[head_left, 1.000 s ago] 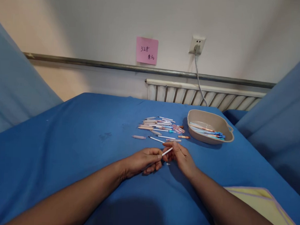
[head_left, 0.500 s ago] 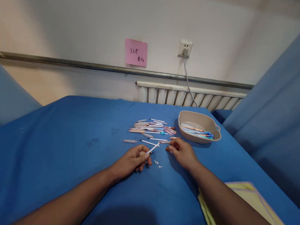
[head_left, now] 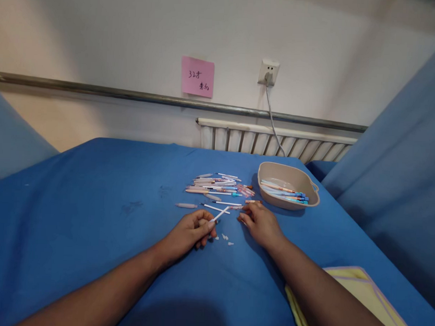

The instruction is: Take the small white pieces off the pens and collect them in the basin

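My left hand (head_left: 195, 228) is closed on a white pen refill (head_left: 220, 214), which slants up to the right from between thumb and fingers. My right hand (head_left: 261, 222) reaches low over the cloth, its thumb and forefinger apart at the end of a small printed pen part (head_left: 236, 207); whether they touch it is unclear. Several tiny white tips (head_left: 230, 244) lie between the hands. Beyond them are dark-tipped white refills (head_left: 227, 203), a frosted pen barrel (head_left: 186, 206) and a pile of pen barrels and refills (head_left: 211, 183). Pinkish clear pieces (head_left: 245, 190) lie at the pile's right.
A beige plastic basket (head_left: 313, 204) at the right holds several pens with blue ends (head_left: 291, 195). A folded yellow cloth (head_left: 363, 294) lies under my right forearm. Blue cloth (head_left: 74, 214) covers the table; a radiator (head_left: 243, 137) and wall stand behind.
My right hand has shifted slightly left toward the printed pen part. Another small white tip now shows beside my left fingers, which still hold the refill.
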### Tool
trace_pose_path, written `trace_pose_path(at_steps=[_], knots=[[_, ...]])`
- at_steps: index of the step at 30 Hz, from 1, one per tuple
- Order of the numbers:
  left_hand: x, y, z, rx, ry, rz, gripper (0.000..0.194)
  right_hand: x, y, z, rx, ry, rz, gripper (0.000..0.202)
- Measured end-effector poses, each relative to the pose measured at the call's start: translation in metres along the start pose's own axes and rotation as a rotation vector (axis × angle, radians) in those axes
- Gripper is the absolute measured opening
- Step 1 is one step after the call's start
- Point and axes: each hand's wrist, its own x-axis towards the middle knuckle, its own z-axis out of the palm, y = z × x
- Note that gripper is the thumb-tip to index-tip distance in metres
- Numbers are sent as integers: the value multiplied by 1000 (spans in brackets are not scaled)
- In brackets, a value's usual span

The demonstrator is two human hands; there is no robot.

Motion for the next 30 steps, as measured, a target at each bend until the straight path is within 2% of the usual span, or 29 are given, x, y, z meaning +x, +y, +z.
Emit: trace_pose_path(at_steps=[3, 6, 9, 21, 24, 30], knots=[[1, -1, 0, -31, 41, 0, 33, 5, 4, -1, -52, 39, -37, 21], [2, -2, 0, -50, 61, 9, 34, 9, 5, 0, -103, -15, -70, 22], [2, -2, 1, -45, 71, 11, 34, 10, 3, 1, -158, -49, -65, 19], [2, -4, 1, -43, 95, 13, 33, 9, 5, 6, -299, -40, -65, 16], [3, -5, -1, -18, 122, 20, 34, 10, 7, 8, -183, 1, -53, 16], [4, -3, -9, 108, 240, 42, 33, 12, 13, 5, 324, 199, 19, 24]])
